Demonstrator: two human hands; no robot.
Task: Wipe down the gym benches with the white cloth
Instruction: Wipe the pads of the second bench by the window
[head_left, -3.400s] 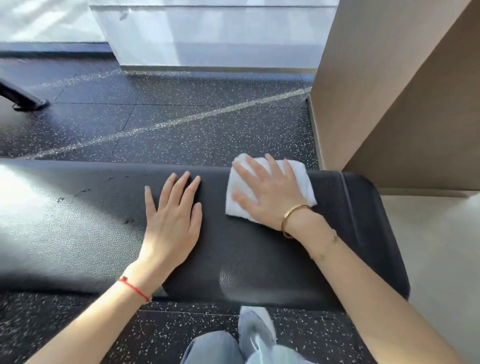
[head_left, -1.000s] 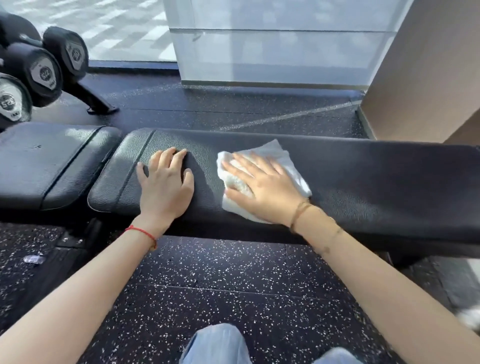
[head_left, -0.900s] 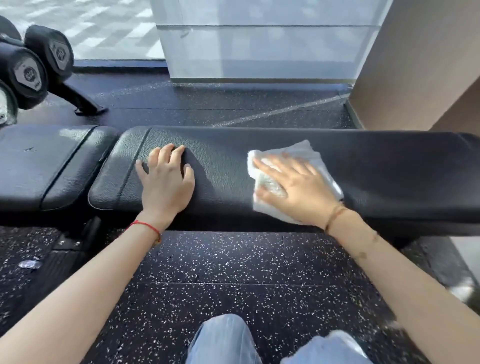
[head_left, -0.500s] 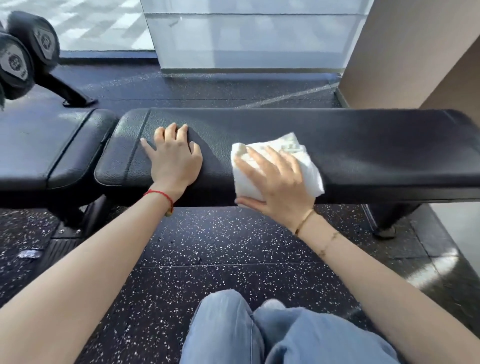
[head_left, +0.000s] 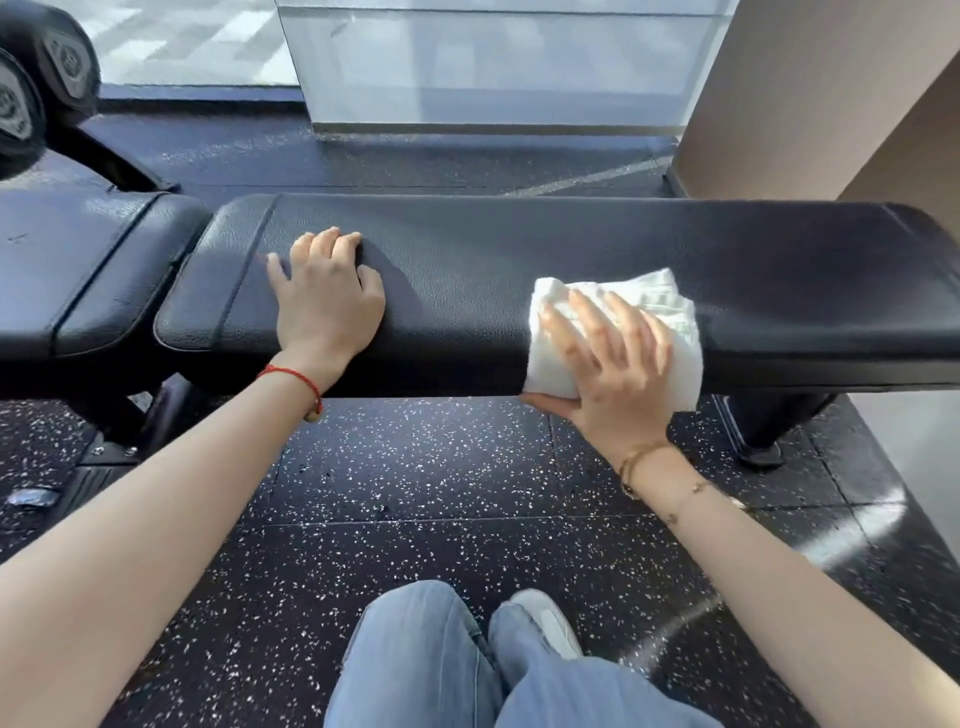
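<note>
A long black padded gym bench (head_left: 519, 270) runs across the view in front of me. My right hand (head_left: 610, 374) presses the folded white cloth (head_left: 660, 312) against the bench's near edge, right of centre, with the thumb hooked under the cloth's lower edge. My left hand (head_left: 324, 296) rests palm down on the pad near its left end, fingers curled over the top, holding nothing. A second black pad (head_left: 78, 260) adjoins the bench on the left.
Dumbbells on a rack (head_left: 36, 88) stand at the far left. A glass partition (head_left: 498, 62) and a beige wall (head_left: 810, 93) lie behind the bench. The bench leg (head_left: 763, 431) stands on the speckled black floor at right. My jeans-clad knees (head_left: 441, 665) are below.
My right hand has slid the cloth to the right along the bench's front edge. The left hand has stayed near the left end. The view has pulled back and down.
</note>
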